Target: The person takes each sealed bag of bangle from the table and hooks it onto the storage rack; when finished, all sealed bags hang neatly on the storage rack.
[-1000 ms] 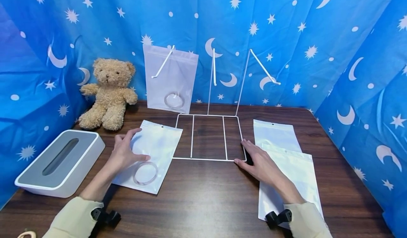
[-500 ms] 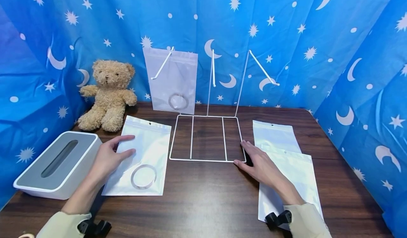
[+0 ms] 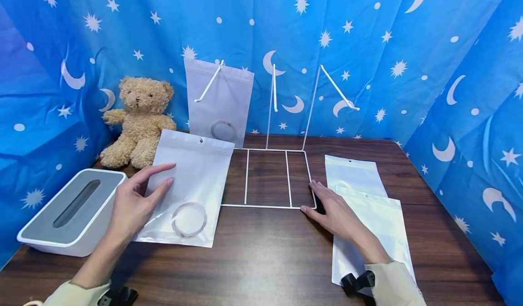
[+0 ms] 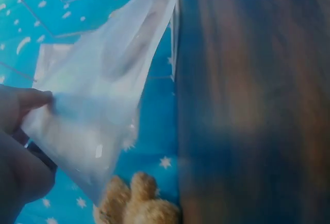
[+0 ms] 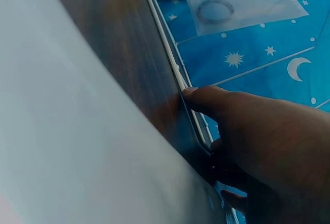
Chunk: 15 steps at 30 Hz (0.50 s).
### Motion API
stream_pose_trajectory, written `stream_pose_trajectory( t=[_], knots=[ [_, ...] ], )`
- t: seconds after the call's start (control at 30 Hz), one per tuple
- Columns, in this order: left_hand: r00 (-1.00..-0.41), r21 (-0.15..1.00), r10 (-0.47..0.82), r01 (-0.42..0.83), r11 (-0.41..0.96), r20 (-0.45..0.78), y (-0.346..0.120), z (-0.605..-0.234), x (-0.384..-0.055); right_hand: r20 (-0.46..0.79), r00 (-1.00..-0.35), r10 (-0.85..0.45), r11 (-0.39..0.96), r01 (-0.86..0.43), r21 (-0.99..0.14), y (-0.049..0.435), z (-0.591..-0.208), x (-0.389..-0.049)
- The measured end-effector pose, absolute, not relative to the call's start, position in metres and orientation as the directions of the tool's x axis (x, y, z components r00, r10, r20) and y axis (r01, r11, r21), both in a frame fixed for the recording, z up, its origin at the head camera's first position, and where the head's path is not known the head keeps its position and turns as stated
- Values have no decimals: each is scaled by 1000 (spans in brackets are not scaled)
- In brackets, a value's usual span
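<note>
My left hand (image 3: 130, 208) pinches the left edge of a white zip bag (image 3: 189, 174) between thumb and fingers. A thin pale ring (image 3: 173, 219) shows in the bag's lower part, and a small hole pierces its top. In the left wrist view the bag (image 4: 98, 95) hangs slanted from the pinch, lifted off the table. My right hand (image 3: 337, 213) rests on the front right corner of a white wire rack (image 3: 288, 179), thumb and fingers touching its base wire. From the rack's left hook hangs a similar bag (image 3: 220, 92), also with a ring in it.
Two more white bags, a front one (image 3: 376, 238) and a rear one (image 3: 353, 174), overlap on the wooden table (image 3: 261, 260) at right. A teddy bear (image 3: 140, 115) sits at back left, beside a grey-topped tissue box (image 3: 73, 206). A blue curtain (image 3: 367, 24) stands behind.
The left hand and its bag first shifted left; the bag has since risen and tilted up, its top further right. The hanging bag swung slightly. My right hand has stayed in place.
</note>
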<state>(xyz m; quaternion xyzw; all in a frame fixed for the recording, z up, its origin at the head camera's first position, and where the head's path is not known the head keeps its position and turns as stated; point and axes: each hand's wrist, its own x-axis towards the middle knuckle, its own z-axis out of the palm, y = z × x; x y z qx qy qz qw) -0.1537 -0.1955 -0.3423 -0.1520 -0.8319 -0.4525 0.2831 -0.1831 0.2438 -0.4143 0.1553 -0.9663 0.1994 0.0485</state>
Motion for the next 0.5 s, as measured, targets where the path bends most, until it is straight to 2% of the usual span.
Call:
stream_pose_trajectory(
  t=[0.2, 0.33, 0.5],
  knots=[
    [-715, 652, 49, 662, 370, 697, -161, -307, -139, 151, -951, -270, 878, -307, -368, 245, -415, -183],
    [-679, 638, 87, 720, 274, 729, -143, -295, -140, 159, -949, -273, 878, -314, -363, 246, -415, -184],
    [-709, 698, 102, 705, 122, 698, -123, -290, -146, 191, -935, -298, 865, -349, -361, 245, -415, -184]
  ],
)
